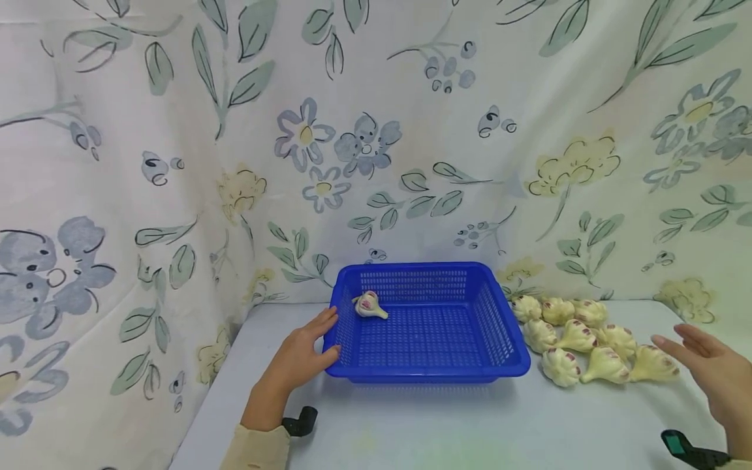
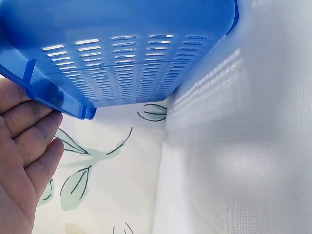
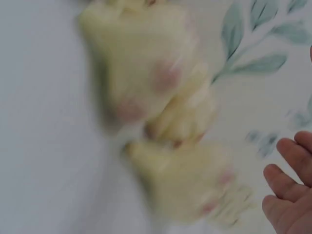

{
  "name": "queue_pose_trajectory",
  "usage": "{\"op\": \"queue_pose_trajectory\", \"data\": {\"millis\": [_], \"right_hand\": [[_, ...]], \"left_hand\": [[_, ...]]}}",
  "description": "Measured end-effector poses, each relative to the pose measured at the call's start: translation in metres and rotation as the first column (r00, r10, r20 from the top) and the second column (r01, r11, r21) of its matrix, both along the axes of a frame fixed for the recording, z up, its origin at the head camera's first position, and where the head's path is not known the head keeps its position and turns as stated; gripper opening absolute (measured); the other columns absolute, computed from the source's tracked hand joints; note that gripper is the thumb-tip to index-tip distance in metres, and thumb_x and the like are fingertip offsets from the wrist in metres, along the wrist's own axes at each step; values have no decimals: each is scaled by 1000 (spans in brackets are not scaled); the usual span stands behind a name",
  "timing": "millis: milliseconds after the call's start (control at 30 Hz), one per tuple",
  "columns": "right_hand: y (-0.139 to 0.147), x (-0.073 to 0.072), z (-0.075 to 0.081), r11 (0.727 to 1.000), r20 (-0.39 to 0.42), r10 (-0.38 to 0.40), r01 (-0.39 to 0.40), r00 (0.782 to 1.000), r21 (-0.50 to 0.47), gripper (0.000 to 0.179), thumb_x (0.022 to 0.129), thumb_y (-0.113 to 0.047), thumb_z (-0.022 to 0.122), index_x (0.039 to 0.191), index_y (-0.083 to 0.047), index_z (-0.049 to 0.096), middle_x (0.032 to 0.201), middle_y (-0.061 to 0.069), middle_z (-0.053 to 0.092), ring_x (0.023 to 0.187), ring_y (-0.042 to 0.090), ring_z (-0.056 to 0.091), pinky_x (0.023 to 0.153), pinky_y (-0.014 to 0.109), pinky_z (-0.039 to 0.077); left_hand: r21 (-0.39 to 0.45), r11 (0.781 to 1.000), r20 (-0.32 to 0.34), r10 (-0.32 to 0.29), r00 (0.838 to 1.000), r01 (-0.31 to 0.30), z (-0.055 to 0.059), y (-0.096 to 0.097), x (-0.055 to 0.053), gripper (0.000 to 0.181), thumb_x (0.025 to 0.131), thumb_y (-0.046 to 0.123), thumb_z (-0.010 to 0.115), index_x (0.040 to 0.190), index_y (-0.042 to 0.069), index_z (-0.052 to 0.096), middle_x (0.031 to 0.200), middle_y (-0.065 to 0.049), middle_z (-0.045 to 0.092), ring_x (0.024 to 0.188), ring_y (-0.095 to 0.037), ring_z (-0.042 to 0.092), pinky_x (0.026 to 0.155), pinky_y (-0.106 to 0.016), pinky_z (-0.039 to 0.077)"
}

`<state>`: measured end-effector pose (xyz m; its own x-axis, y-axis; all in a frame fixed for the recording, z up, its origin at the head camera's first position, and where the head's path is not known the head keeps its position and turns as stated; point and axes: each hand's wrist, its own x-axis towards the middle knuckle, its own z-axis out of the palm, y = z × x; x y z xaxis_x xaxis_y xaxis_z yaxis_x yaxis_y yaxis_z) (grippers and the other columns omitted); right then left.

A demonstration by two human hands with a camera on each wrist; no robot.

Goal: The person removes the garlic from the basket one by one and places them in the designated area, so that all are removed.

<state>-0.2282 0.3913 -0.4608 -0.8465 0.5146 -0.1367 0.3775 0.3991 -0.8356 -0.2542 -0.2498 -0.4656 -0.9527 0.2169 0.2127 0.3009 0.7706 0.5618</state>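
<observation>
A blue plastic basket with slotted walls stands on the table. One garlic bulb with purple-pink patches lies inside it, at the left back. My left hand is at the basket's left rim, its fingers extended along the outside; in the left wrist view its fingers lie by the rim. To the right of the basket, several garlic bulbs sit grouped in rows. My right hand hovers at the right end of that group, fingers spread and holding nothing. The right wrist view shows blurred garlic bulbs beside its fingers.
A white table surface runs under everything. Behind and to the left hangs a floral cloth, close behind the basket's back rim. Dark wrist-worn devices show at both wrists.
</observation>
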Motion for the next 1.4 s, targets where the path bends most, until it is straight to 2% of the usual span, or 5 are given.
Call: {"op": "queue_pose_trajectory", "data": {"millis": [300,700,867,1167,1400], "right_hand": [[-92,-29,71,930,-189,347,-311,919,194,83,92,-53,60,159,-27,19,162,22,12,148,48,7,110,70,18],[-253,-72,117,739,-352,670,-634,654,227,72,86,-41,75,149,-21,45,151,4,47,141,25,41,116,47,35],[-315,-95,112,629,-369,760,-750,536,205,69,84,-38,77,145,-17,50,145,3,53,136,22,48,114,41,38],[-387,-153,76,479,-168,878,-829,448,290,69,86,-37,76,144,-10,50,135,7,62,126,27,58,104,48,48],[-416,-171,46,344,65,918,-867,391,360,63,87,-26,76,142,-7,52,142,9,56,132,28,52,110,44,43]], "left_hand": [[-4,1000,11,8,1000,-8,-2,-5,1,66,87,32,68,147,13,48,157,6,36,145,-22,36,112,-51,37],[-3,1000,-22,3,1000,-3,-4,-6,-1,65,87,30,69,146,12,49,156,4,38,144,-23,38,111,-50,38],[7,1000,-32,-9,999,9,-4,-5,-2,65,86,30,69,145,11,49,156,5,38,144,-22,38,112,-49,38],[-5,1000,-31,-14,999,13,-2,-1,-4,66,86,30,69,145,12,49,156,5,38,144,-20,38,112,-48,38],[-18,1000,-15,-5,1000,5,-1,-1,-4,66,86,34,68,146,14,49,156,9,37,144,-18,36,112,-47,38]]}}
